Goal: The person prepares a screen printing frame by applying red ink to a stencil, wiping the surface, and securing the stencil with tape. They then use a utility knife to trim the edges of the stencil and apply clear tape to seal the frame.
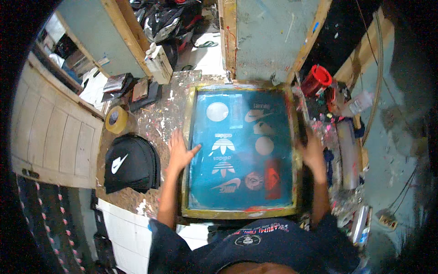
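Screen [242, 150] is lying flat on the paint-spattered table [159, 114], dead centre in front of the person, stretching between both hands; left hand [180, 153] is resting on its left frame edge, fingers spread flat, index tip reaching onto the blue mesh; right hand [312, 150] is sitting at the right frame edge, blurred, fingers looking open but cannot tell if it is gripping the frame or just touching it. One screen, two hands, both bare forearms coming up from the bottom edge. Screen is looking like a rectangular frame, yellowish and paint-stained, with a teal-blue mesh; the mesh is carrying pale stencil shapes, roughly ten: two white discs, three leaf-type marks stacked in the middle, a couple of swoosh marks, one round reddish emblem, one red rectangular patch low right. Red paint smears are showing along the bottom frame rail. Around it: one black cap [130, 164] with a white mark lying left of the left hand, near but apart; one tape roll [117, 120], yellowish, just above the cap; one red cup [315, 80] standing past the screen's upper right corner; a messy strip of paint-covered clutter running down the right side, too blurred to count
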### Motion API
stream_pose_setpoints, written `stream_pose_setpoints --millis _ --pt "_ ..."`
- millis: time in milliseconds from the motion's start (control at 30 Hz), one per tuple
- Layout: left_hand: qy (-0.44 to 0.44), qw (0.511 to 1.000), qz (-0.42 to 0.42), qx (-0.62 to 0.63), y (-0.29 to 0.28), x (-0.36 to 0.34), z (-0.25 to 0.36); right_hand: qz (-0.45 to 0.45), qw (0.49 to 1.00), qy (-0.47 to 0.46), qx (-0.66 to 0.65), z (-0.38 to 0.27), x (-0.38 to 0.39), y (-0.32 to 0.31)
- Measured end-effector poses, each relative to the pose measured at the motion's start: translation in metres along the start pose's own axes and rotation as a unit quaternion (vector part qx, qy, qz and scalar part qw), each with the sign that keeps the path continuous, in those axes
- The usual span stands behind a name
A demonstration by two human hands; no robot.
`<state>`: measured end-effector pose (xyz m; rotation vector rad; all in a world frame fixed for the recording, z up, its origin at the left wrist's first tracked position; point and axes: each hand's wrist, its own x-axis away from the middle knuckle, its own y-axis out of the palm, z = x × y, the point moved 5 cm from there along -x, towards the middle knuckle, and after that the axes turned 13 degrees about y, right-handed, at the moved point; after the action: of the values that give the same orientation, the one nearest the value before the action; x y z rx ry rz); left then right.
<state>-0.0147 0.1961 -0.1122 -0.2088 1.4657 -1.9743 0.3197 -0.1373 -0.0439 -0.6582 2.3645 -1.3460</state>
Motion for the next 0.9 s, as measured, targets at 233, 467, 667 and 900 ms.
stream_pose_setpoints --millis 233,467,667,900 --pt "-0.042 0.98 0.035 0.191 0.027 0.001 -0.018 0.013 0.994 0.107 -0.006 0.075 0.129 0.032" --pt "-0.101 0.964 0.116 0.215 -0.029 0.085 0.017 0.008 0.996 0.081 0.03 0.085 0.125 0.047" --pt "-0.158 0.939 0.214 0.218 -0.06 0.152 0.025 -0.08 0.996 0.038 0.005 0.053 0.077 0.061" --pt "-0.252 0.858 0.3 0.332 -0.072 0.22 0.024 -0.095 0.995 0.024 -0.027 0.007 0.039 0.094"
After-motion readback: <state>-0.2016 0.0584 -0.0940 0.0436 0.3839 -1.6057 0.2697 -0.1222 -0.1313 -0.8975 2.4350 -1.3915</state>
